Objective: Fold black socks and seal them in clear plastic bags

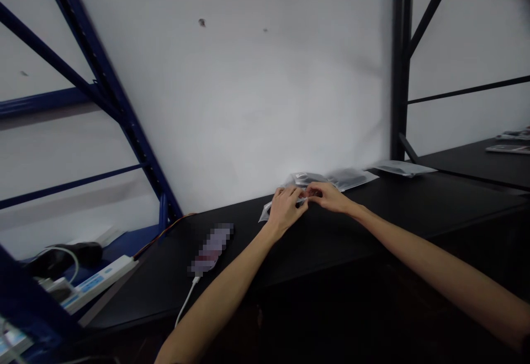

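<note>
A small clear plastic bag [264, 212] with something dark inside lies on the black shelf top [248, 264], mostly covered by my fingers. My left hand [285, 207] curls over this bag from the left, fingers bent and thumb toward the right. At the bag's right end, my right hand [328, 196] pinches its edge between thumb and fingertips. Right behind my hands rests another clear bag [351, 178] with dark contents, close to the wall. Farther right is a third flat plastic bag [403, 168].
To the left lies a phone [213, 248] with a white charging cable [187, 299]. A white power strip [99, 281] sits beside the blue rack post [120, 99]. A black upright [401, 66] stands at right, with flat items [511, 148] on the shelf beyond.
</note>
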`<state>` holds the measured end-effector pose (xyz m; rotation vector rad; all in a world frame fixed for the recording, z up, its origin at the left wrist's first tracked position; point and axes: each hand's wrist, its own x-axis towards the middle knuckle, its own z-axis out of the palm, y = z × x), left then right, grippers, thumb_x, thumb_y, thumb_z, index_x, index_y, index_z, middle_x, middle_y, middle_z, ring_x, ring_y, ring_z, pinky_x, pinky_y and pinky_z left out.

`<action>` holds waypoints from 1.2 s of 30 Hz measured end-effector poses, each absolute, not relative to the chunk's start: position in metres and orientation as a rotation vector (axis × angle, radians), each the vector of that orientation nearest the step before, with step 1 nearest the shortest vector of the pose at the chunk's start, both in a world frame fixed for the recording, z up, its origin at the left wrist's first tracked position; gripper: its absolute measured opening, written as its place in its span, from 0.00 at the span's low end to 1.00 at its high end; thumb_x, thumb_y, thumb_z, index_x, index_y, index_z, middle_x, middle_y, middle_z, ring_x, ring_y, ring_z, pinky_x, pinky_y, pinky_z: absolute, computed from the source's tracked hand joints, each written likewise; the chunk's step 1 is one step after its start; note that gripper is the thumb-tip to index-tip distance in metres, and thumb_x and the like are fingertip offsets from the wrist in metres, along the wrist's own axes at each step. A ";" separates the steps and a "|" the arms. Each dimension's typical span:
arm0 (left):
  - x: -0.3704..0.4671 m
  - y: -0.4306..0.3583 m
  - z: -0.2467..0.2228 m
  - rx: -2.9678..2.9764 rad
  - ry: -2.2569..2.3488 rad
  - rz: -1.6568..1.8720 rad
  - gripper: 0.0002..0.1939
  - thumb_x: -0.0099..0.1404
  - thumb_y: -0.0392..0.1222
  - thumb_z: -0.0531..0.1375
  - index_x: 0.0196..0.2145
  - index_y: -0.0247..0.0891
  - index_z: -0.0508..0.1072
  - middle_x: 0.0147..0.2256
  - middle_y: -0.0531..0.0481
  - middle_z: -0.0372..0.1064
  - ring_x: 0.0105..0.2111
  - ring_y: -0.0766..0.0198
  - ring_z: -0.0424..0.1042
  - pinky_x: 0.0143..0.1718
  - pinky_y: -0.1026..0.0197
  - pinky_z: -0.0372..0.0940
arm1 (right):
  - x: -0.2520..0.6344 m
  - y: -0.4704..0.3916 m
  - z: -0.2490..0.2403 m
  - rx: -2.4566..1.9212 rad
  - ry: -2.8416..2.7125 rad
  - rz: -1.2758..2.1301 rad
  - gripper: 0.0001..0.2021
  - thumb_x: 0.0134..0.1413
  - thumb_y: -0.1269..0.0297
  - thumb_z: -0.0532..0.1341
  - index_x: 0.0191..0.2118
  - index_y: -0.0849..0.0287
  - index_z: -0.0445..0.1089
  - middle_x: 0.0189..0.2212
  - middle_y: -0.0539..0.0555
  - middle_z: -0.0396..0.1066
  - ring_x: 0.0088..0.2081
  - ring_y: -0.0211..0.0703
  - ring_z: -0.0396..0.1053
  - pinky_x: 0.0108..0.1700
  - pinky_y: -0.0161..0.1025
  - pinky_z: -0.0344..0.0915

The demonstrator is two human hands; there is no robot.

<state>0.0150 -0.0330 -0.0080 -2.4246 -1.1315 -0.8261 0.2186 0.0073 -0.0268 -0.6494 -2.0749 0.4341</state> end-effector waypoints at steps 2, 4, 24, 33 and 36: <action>0.014 -0.031 -0.007 -2.411 -1.097 -0.799 0.07 0.72 0.43 0.59 0.45 0.43 0.73 0.46 0.48 0.75 0.49 0.57 0.72 0.58 0.51 0.56 | 0.218 0.006 -0.025 -0.647 -2.073 0.426 0.02 0.59 0.69 0.63 0.38 0.57 0.73 0.35 0.52 0.75 0.37 0.43 0.73 0.43 0.43 0.69; 0.014 -0.029 -0.006 -2.401 -1.070 -0.774 0.07 0.72 0.42 0.59 0.45 0.43 0.73 0.46 0.48 0.75 0.49 0.57 0.72 0.58 0.51 0.56 | 0.218 0.005 -0.023 -0.634 -2.075 0.408 0.03 0.60 0.69 0.62 0.39 0.57 0.73 0.36 0.53 0.76 0.37 0.43 0.73 0.44 0.43 0.69; -0.007 -0.020 0.016 -2.224 -1.044 -0.800 0.06 0.72 0.41 0.57 0.43 0.43 0.74 0.44 0.46 0.73 0.48 0.53 0.69 0.54 0.50 0.57 | 0.240 0.017 -0.004 -0.785 -1.920 0.223 0.08 0.66 0.57 0.58 0.40 0.54 0.69 0.42 0.54 0.76 0.35 0.45 0.69 0.35 0.39 0.61; -0.009 -0.024 0.021 -2.210 -1.101 -0.842 0.05 0.72 0.41 0.57 0.43 0.43 0.73 0.44 0.46 0.74 0.48 0.54 0.69 0.54 0.51 0.57 | 0.267 0.021 0.003 -0.806 -1.691 0.327 0.11 0.64 0.52 0.59 0.37 0.54 0.65 0.46 0.55 0.76 0.30 0.41 0.70 0.29 0.38 0.61; -0.011 -0.024 0.021 -2.206 -1.117 -0.871 0.05 0.72 0.42 0.58 0.42 0.43 0.73 0.43 0.46 0.74 0.47 0.55 0.69 0.53 0.52 0.58 | 0.280 0.025 0.004 -0.783 -1.589 0.365 0.12 0.62 0.51 0.61 0.37 0.54 0.62 0.48 0.56 0.76 0.28 0.40 0.71 0.28 0.37 0.61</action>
